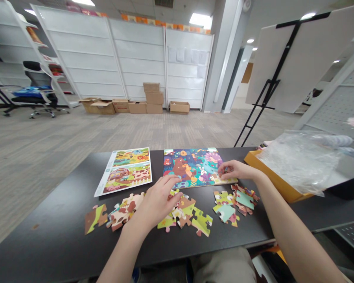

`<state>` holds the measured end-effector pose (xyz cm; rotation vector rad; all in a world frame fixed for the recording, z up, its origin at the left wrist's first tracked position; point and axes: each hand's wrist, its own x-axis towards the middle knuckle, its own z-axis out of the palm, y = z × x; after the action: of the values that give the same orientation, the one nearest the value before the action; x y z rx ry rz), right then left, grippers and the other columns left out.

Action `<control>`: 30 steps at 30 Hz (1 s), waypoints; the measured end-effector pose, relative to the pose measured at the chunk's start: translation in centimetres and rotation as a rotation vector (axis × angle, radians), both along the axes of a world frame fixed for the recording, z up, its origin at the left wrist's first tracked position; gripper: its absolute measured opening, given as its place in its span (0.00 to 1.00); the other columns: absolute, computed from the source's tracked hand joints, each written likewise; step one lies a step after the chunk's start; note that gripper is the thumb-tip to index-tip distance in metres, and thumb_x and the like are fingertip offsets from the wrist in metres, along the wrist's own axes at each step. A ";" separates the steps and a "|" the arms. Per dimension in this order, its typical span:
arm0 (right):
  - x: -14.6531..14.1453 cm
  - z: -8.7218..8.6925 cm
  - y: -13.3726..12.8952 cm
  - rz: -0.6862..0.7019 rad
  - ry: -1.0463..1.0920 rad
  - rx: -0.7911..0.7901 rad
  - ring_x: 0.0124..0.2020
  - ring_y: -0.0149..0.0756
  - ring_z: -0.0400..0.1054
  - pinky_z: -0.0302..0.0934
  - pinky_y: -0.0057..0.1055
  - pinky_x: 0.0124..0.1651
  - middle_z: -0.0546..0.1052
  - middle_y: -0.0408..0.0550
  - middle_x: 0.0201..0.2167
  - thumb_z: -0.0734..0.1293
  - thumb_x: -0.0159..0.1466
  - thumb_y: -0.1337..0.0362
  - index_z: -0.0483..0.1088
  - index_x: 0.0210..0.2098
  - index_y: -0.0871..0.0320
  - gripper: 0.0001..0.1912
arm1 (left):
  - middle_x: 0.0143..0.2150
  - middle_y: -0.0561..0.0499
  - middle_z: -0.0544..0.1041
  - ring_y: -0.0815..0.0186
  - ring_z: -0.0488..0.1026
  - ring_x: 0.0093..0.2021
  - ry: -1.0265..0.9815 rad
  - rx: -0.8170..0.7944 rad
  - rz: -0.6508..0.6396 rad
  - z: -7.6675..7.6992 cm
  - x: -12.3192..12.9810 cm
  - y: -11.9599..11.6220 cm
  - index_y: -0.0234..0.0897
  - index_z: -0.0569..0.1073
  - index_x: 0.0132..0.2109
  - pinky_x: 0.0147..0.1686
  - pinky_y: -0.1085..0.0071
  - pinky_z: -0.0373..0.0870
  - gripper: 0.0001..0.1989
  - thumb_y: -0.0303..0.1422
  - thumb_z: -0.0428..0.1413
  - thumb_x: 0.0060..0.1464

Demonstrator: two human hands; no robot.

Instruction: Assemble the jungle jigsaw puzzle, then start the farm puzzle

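A colourful picture board (188, 167) with animals lies flat on the black table. My left hand (157, 198) is open and palm down, its fingertips at the board's lower left edge and its thumb over loose puzzle pieces (184, 208). At the board's lower right corner, the fingers of my right hand (234, 169) are curled down on a pale puzzle piece (224, 181), which they partly cover. More pieces (129, 210) spread out left of my left hand, and a smaller pile (231, 206) lies below my right hand.
A printed picture sheet (126, 171) with two farm and animal scenes lies left of the board. To the right stands a yellow box (279, 182) with clear plastic wrapping (301, 161). Beyond the table are an easel board (297, 59), cardboard boxes (137, 107) and an office chair (39, 88).
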<state>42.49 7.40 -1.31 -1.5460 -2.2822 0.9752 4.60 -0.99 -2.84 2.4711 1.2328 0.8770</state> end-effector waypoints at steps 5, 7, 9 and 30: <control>-0.1 0.8 -0.6 0.024 -0.026 -0.006 0.30 0.35 0.64 0.58 0.31 0.34 0.77 0.46 0.32 0.76 0.51 0.46 0.80 0.43 0.58 0.27 | 0.58 0.46 0.76 0.56 0.73 0.59 0.006 -0.015 0.003 0.3 0.1 0.0 0.42 0.72 0.55 0.56 0.57 0.74 0.14 0.32 0.57 0.62; -0.1 1.0 -0.6 0.023 -0.034 -0.011 0.30 0.35 0.64 0.58 0.31 0.34 0.77 0.46 0.32 0.75 0.51 0.46 0.80 0.43 0.58 0.27 | 0.57 0.46 0.76 0.56 0.73 0.58 0.010 -0.018 0.003 0.3 0.1 0.0 0.41 0.72 0.54 0.56 0.56 0.74 0.13 0.32 0.57 0.62; -0.2 1.0 -0.7 0.019 -0.038 -0.018 0.30 0.35 0.63 0.58 0.31 0.34 0.77 0.46 0.31 0.75 0.51 0.46 0.81 0.43 0.58 0.27 | 0.57 0.46 0.76 0.56 0.74 0.57 0.012 -0.017 0.002 0.3 0.1 0.0 0.41 0.72 0.53 0.55 0.56 0.74 0.13 0.32 0.57 0.62; 0.2 1.5 -1.4 -0.034 -0.164 0.002 0.33 0.38 0.67 0.61 0.31 0.35 0.75 0.45 0.33 0.77 0.48 0.56 0.78 0.44 0.55 0.24 | 0.56 0.46 0.77 0.57 0.75 0.55 0.019 -0.022 -0.004 0.2 0.0 0.0 0.42 0.73 0.51 0.55 0.58 0.74 0.11 0.31 0.56 0.62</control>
<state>42.66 6.04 0.17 -1.7162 -2.3547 0.8675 4.56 -1.04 -2.66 2.4691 1.2368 0.8366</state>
